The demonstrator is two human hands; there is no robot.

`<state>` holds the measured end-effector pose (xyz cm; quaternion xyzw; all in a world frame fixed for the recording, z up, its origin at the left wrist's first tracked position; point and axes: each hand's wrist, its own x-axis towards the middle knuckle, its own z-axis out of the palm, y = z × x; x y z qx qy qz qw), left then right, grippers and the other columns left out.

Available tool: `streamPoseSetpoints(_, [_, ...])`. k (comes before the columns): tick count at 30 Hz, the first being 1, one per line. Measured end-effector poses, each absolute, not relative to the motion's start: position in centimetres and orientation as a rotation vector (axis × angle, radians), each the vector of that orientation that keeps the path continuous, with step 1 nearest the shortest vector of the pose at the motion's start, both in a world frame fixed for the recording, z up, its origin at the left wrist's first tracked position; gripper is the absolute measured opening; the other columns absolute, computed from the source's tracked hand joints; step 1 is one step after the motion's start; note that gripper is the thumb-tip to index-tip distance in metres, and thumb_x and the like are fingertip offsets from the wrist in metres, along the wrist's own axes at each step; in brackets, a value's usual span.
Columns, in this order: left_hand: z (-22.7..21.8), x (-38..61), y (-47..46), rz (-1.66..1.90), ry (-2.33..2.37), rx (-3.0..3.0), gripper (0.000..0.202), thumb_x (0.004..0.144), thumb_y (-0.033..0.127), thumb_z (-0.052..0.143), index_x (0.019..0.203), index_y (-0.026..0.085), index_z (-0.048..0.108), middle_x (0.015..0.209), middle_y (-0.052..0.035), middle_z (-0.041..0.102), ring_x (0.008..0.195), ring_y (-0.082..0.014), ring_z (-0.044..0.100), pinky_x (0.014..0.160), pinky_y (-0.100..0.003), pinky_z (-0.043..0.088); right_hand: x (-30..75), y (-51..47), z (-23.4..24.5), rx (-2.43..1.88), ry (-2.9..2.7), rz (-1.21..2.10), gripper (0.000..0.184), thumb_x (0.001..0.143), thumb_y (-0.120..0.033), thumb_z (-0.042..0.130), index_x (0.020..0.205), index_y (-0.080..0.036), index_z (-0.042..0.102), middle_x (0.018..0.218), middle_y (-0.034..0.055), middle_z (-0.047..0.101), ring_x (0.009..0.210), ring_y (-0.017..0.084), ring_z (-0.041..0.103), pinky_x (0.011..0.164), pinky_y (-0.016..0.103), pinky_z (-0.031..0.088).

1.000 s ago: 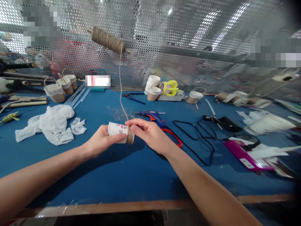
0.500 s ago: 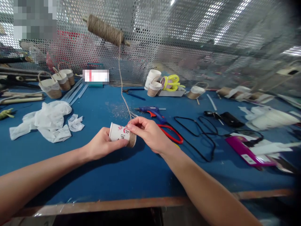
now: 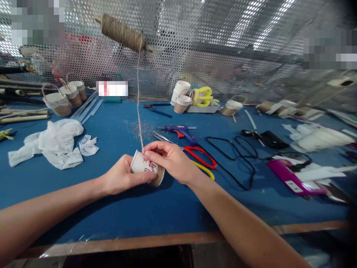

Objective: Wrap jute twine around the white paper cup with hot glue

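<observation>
My left hand (image 3: 119,176) grips a white paper cup (image 3: 142,166) lying on its side, rim to the left, over the blue table (image 3: 156,208). Brown twine is wound round the cup's base end. My right hand (image 3: 170,160) lies over the cup with fingers pinched on the twine strand (image 3: 138,108). The strand runs taut up to a spool of twine (image 3: 122,33) hung on the perforated metal screen.
Red and yellow scissors (image 3: 200,159), a blue glue gun (image 3: 180,131) and a black cord (image 3: 237,156) lie right of my hands. Crumpled white plastic (image 3: 47,143) is at the left. Twine-wrapped cup baskets (image 3: 57,103) stand at back left, more cups (image 3: 181,97) at back centre.
The cup has tilted, base end lower and toward me. My right hand has shifted left along the cup, and the twine strand now hangs straighter from the spool.
</observation>
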<state>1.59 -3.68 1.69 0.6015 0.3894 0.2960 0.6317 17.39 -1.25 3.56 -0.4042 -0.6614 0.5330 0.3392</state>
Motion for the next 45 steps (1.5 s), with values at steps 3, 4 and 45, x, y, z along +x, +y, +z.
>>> streamPoseSetpoints(3, [1.7, 1.8, -3.7, 0.699, 0.92, 1.342, 0.022, 0.067, 0.03, 0.06, 0.057, 0.011, 0.054, 0.052, 0.0043, 0.043, 0.048, -0.0064, 0.034, 0.047, -0.02, 0.03, 17.1, -1.5, 3.4, -1.079, -1.765, 1.373, 0.011, 0.074, -0.027, 0.059, 0.079, -0.017, 0.059, 0.075, -0.0004, 0.059, 0.068, 0.01, 0.054, 0.067, 0.026, 0.045])
streamPoseSetpoints(4, [1.6, 1.8, -3.8, 0.702, 0.925, 1.329, 0.022, 0.067, 0.03, 0.06, 0.057, 0.011, 0.055, 0.052, 0.0039, 0.044, 0.049, -0.0067, 0.035, 0.048, -0.02, 0.031, 17.0, -1.5, 3.4, -1.09, -1.774, 1.367, 0.011, 0.074, -0.027, 0.058, 0.079, -0.017, 0.059, 0.076, -0.0001, 0.059, 0.068, 0.01, 0.054, 0.067, 0.026, 0.045])
streamPoseSetpoints(45, [0.5, 0.2, -0.4, 0.897, 1.264, 1.302, 0.035, 0.072, 0.04, 0.056, 0.083, 0.009, 0.068, 0.071, -0.0048, 0.067, 0.06, -0.015, 0.056, 0.054, -0.022, 0.041, 22.5, -1.7, 7.1, -1.639, -2.202, 0.771, 0.025, 0.072, -0.041, 0.054, 0.057, -0.021, 0.05, 0.049, -0.0022, 0.051, 0.045, 0.012, 0.046, 0.045, 0.025, 0.039])
